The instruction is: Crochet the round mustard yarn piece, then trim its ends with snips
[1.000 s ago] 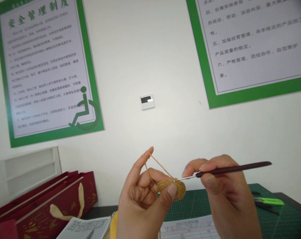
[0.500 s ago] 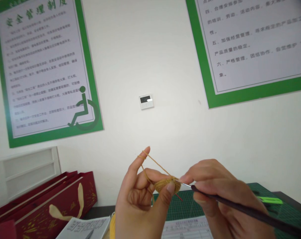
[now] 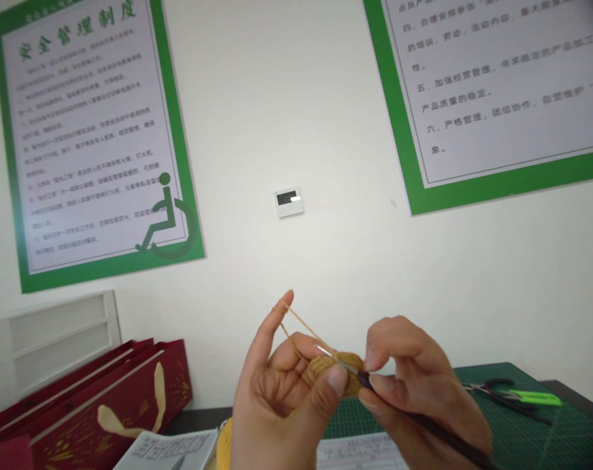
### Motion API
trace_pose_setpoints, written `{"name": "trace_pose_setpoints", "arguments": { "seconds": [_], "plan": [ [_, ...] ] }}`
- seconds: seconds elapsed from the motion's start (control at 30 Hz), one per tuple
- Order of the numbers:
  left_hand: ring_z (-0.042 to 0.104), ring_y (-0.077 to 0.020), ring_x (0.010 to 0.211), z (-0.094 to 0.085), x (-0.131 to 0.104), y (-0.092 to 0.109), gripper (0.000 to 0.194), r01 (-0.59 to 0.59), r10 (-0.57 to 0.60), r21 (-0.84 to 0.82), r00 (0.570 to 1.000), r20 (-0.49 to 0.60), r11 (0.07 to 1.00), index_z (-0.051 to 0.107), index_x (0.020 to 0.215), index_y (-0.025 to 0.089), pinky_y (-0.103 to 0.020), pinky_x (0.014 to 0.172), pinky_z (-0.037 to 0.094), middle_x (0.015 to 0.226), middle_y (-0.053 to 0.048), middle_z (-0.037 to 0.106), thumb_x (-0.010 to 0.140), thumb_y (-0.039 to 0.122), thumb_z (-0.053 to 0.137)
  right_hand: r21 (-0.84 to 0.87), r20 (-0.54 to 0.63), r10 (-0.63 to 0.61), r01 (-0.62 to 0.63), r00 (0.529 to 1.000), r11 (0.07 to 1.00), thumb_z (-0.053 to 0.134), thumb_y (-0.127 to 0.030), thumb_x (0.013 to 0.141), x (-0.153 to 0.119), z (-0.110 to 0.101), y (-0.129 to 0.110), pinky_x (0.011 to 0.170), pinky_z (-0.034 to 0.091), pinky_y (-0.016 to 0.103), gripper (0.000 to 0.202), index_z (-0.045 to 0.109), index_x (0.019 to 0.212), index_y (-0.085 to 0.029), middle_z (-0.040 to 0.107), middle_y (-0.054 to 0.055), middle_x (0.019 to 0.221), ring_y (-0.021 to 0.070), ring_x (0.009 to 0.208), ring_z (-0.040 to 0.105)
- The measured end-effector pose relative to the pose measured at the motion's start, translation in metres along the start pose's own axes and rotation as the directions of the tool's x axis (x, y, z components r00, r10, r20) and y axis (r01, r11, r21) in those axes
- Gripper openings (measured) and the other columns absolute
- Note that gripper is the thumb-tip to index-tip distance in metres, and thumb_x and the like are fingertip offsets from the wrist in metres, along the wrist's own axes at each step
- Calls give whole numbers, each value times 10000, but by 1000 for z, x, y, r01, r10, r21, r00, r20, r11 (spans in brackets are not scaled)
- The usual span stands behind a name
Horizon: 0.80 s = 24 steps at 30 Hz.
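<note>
Hook (image 3: 364,379) tip's now poking past tan yarn piece (image 3: 351,386) twd 10 o'clock, by the strand (image 3: 304,322); sat at its edge b4. L hand (image 3: 281,395) pinches piece, ~6 o'clock in view; R hand (image 3: 426,385) grips hook, prob mid-stitch imo.

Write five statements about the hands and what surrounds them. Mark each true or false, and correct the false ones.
1. The bare left hand pinches a small rounded piece of mustard-yellow crochet. True.
2. The bare right hand holds nothing. False: it grips a slim crochet hook with a silver shaft and dark handle.
3. A thin mustard-yellow yarn strand runs around the raised left index finger. True.
4. A bright green-handled tool lies on the dark green gridded cutting mat. True.
5. The frontmost dark red gift bag has a black handle. False: its ribbon handle is cream.
</note>
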<state>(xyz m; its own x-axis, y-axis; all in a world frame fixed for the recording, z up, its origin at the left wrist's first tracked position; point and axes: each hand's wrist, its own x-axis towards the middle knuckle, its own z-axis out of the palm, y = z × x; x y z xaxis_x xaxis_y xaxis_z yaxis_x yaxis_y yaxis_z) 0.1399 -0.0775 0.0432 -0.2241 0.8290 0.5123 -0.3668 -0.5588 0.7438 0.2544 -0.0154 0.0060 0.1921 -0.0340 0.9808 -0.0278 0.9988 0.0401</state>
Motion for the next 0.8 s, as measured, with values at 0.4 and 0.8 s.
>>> {"name": "trace_pose_setpoints", "arguments": {
  "seconds": [0.4, 0.8],
  "plan": [
    [646, -167, 666, 15, -7, -5, 818, -187, 206, 242, 977, -53, 952, 435, 1483, 340, -282, 711, 538, 671, 40, 679, 774, 110, 774, -217, -81, -46, 28, 996, 976, 650, -21, 767, 3, -9, -12, 601, 511, 320, 280, 659, 984, -197, 657, 26, 743, 168, 681, 619],
    [646, -142, 666, -2, 0, 0, 786, -23, 19, 67, 998, 57, 997, 545, 1422, 265, -244, 665, 540, 701, 10, 686, 711, 120, 850, 517, 239, 773, -751, 588, 411, 592, -427, 961, 7, -2, -4, 631, 468, 260, 290, 509, 777, -219, 560, -18, 716, 124, 660, 513]
  ]
}}
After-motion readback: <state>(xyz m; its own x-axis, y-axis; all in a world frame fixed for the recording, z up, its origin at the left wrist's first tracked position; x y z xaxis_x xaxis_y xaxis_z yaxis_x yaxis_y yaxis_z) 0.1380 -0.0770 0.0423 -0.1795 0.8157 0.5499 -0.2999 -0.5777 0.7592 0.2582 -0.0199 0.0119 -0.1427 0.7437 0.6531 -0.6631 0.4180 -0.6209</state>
